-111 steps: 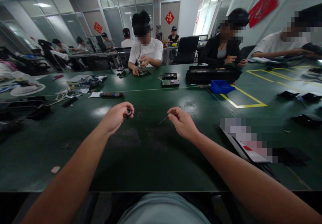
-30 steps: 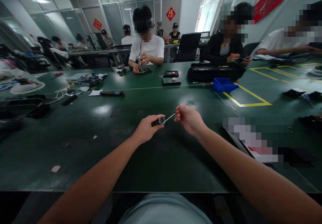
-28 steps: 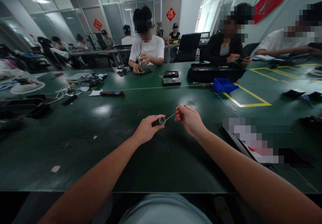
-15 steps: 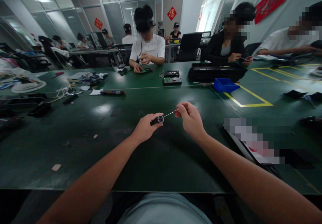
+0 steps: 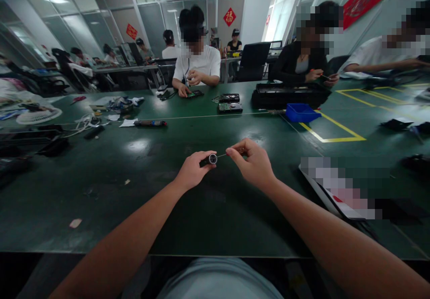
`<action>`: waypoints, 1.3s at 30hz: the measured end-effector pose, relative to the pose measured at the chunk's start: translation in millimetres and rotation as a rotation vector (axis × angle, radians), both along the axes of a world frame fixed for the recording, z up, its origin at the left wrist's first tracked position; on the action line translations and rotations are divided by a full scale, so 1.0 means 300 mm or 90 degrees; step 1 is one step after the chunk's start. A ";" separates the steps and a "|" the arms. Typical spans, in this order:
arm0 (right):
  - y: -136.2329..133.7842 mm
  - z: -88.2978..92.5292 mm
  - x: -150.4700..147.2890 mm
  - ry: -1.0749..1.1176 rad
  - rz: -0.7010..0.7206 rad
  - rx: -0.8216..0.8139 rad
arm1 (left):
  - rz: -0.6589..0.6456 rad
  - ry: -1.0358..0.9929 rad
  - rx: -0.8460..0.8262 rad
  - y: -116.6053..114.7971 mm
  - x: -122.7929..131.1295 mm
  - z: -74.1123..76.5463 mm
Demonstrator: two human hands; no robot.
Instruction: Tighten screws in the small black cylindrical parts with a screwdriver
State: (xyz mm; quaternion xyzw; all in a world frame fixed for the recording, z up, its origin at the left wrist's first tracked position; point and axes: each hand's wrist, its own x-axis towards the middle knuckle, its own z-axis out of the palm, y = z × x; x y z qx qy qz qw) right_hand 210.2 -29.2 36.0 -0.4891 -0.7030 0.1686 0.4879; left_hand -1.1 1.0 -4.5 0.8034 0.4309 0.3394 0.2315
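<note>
My left hand point(image 5: 194, 169) is closed around a small dark cylinder with a pale ring at its end point(image 5: 212, 159), thumb and fingers on opposite sides. The ringed end faces me and slightly right. My right hand point(image 5: 252, 161) pinches a screwdriver point(image 5: 221, 155) whose thin metal shaft points left, its tip at or just inside the ringed end. Most of the screwdriver's handle is hidden by my right fingers. Both hands are held above the green table point(image 5: 215, 218).
A blue tray point(image 5: 302, 113) and a long black housing point(image 5: 290, 95) stand beyond my right hand. Circuit-board devices point(image 5: 230, 107) lie ahead. A dark pen-like tool point(image 5: 151, 123) is at left. A co-worker point(image 5: 196, 64) sits opposite; others work at right.
My right hand has moved slightly left, closer to the cylinder, and less of the screwdriver's shaft shows. My left hand has shifted a little left with the cylinder.
</note>
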 end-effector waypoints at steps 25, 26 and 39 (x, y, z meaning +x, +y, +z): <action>0.005 -0.012 0.003 -0.010 0.016 -0.058 | 0.011 0.006 -0.011 0.004 -0.003 -0.007; 0.005 -0.011 0.003 -0.015 0.011 -0.061 | 0.010 0.006 -0.008 0.005 -0.003 -0.007; 0.004 -0.014 0.001 -0.019 0.030 -0.066 | 0.013 -0.005 -0.007 0.006 -0.004 -0.011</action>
